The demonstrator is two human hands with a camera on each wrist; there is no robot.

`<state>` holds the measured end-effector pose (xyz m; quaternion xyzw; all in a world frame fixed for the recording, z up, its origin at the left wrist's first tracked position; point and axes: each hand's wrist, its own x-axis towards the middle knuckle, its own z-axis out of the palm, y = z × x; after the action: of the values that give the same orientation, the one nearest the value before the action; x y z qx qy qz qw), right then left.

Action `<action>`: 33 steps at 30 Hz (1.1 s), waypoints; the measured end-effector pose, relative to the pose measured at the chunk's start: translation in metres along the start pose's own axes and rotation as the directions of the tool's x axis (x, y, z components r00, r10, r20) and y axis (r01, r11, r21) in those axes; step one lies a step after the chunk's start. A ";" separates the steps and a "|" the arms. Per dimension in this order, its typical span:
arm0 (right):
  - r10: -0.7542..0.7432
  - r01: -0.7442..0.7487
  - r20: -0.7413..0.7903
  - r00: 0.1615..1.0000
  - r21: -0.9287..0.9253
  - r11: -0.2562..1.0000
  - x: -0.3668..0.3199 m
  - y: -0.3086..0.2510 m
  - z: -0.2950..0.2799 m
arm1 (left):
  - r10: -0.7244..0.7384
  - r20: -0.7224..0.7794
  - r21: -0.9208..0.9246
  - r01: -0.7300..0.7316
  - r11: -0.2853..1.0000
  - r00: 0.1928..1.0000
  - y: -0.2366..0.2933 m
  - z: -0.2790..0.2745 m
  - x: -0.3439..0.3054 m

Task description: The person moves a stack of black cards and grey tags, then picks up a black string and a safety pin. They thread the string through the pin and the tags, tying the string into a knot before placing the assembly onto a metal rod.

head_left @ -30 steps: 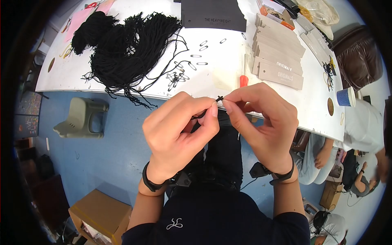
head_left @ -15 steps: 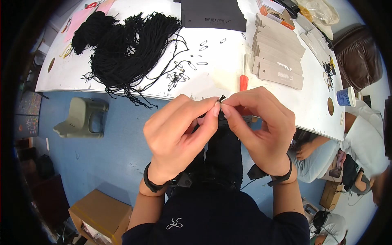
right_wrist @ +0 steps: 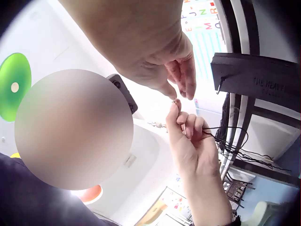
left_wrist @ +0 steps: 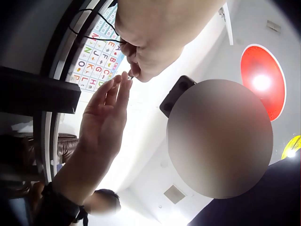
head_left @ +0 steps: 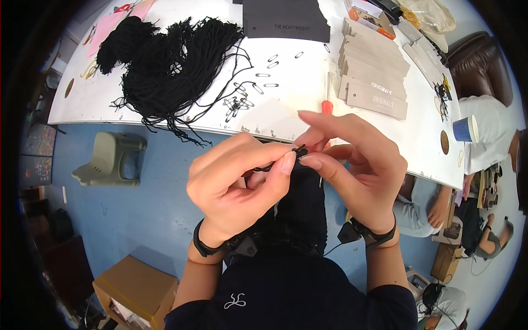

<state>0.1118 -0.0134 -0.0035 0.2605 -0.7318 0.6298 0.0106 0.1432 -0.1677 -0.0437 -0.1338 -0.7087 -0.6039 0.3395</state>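
A short end of black cord sticks up between the two hands in the head view. My left hand pinches it between thumb and index finger, close to a small dark knot. Right beside that end is my right hand, its thumb tip at the cord and its index finger lifted and spread away. The right wrist view shows the thin cord trailing in a loop from behind the left hand. In the left wrist view, the fingers of the right hand look fairly straight, their tips meeting the pinched spot.
On the white table lie a heap of black cords, several loose safety pins and a red-handled screwdriver. Black tags and grey tags are stacked behind. A paper cup stands at the right edge.
My right index finger has lifted off the cord and spread outward, the thumb staying near. Both hands have dropped slightly toward the body. My left hand keeps its pinch.
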 end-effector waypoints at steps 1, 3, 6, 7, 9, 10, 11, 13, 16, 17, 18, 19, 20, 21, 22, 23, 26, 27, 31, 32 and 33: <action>-0.018 0.019 0.045 0.999 -0.011 1.000 0.000 0.000 -0.002 | 0.000 0.001 0.000 0.000 1.000 1.000 0.001 0.000 0.000; -0.036 0.038 0.091 0.995 -0.021 0.999 0.001 0.001 -0.005 | -0.014 0.020 0.026 0.014 1.000 1.000 0.003 -0.001 0.000; -0.099 0.103 0.097 0.990 -0.039 0.994 0.001 0.005 -0.007 | -0.003 0.017 0.013 0.003 1.000 1.000 0.003 -0.001 0.000; -0.136 0.143 0.114 0.984 -0.061 0.988 0.002 0.006 -0.008 | -0.003 0.017 0.013 0.003 1.000 1.000 0.003 0.000 0.000; -0.172 0.183 0.131 0.976 -0.082 0.980 0.001 0.008 -0.009 | 0.014 0.027 0.021 -0.014 1.000 1.000 0.003 0.000 0.000; -0.176 0.187 0.114 0.978 -0.095 0.978 0.001 0.009 -0.009 | 0.013 0.027 0.021 -0.014 1.000 1.000 0.003 0.000 0.000; -0.180 0.191 0.098 0.979 -0.108 0.976 0.000 0.010 -0.009 | -0.006 0.032 0.014 0.006 1.000 0.999 0.003 0.000 0.000; -0.186 0.192 0.076 0.980 -0.088 0.977 -0.001 0.013 -0.008 | -0.027 0.038 0.006 0.027 1.000 0.999 0.004 0.002 0.000; -0.242 0.247 0.049 0.969 -0.174 0.953 0.000 0.012 -0.009 | -0.061 0.069 -0.005 0.061 0.998 0.996 0.005 0.002 0.000; -0.291 0.293 0.051 0.956 -0.278 0.915 0.001 0.010 -0.010 | -0.122 0.081 0.007 0.122 0.993 0.989 0.004 0.002 -0.001; -0.289 0.292 0.051 0.956 -0.278 0.915 0.002 0.006 -0.011 | -0.183 0.092 0.020 0.182 0.983 0.979 0.003 0.002 -0.002; -0.328 0.334 0.082 0.941 -0.380 0.863 0.004 0.001 -0.013 | -0.185 0.093 0.020 0.184 0.983 0.978 -0.001 0.001 -0.004; -0.360 0.370 0.117 0.926 -0.476 0.798 0.004 -0.003 -0.014 | -0.236 0.110 -0.026 0.240 0.970 0.966 -0.006 0.001 -0.008; -0.357 0.367 0.115 0.927 -0.478 0.798 0.006 -0.004 -0.017 | -0.285 0.130 -0.072 0.296 0.953 0.950 -0.008 0.001 -0.010; -0.332 0.367 0.163 0.929 -0.513 0.776 0.008 -0.005 -0.020 | -0.285 0.133 -0.074 0.297 0.952 0.949 -0.008 0.001 -0.010; -0.305 0.370 0.210 0.929 -0.546 0.752 0.009 -0.004 -0.021 | -0.338 0.148 -0.094 0.354 0.931 0.929 -0.007 0.001 -0.012; -0.257 0.306 0.166 0.952 -0.537 0.786 0.007 -0.004 -0.019 | -0.407 0.179 -0.098 0.428 0.899 0.896 -0.007 -0.002 -0.014; -0.257 0.307 0.168 0.952 -0.536 0.786 0.008 -0.002 -0.018 | -0.424 0.198 -0.081 0.446 0.891 0.884 -0.007 -0.003 -0.014; -0.308 0.326 0.137 0.941 -0.601 0.730 0.009 0.013 -0.011 | -0.447 0.319 -0.167 0.514 0.841 0.836 0.001 -0.012 -0.013; -0.371 0.369 0.141 0.918 -0.647 0.667 0.009 0.018 -0.009 | -0.463 0.307 -0.364 0.552 0.750 0.832 0.004 -0.012 -0.011; -0.370 0.369 0.142 0.918 -0.647 0.667 0.007 0.022 -0.008 | -0.480 0.297 -0.545 0.559 0.625 0.826 0.006 -0.011 -0.010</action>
<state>0.0947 -0.0068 -0.0197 0.3818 -0.8383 0.3139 0.2301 0.1581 -0.1745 -0.0450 -0.0623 -0.5017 -0.8617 0.0441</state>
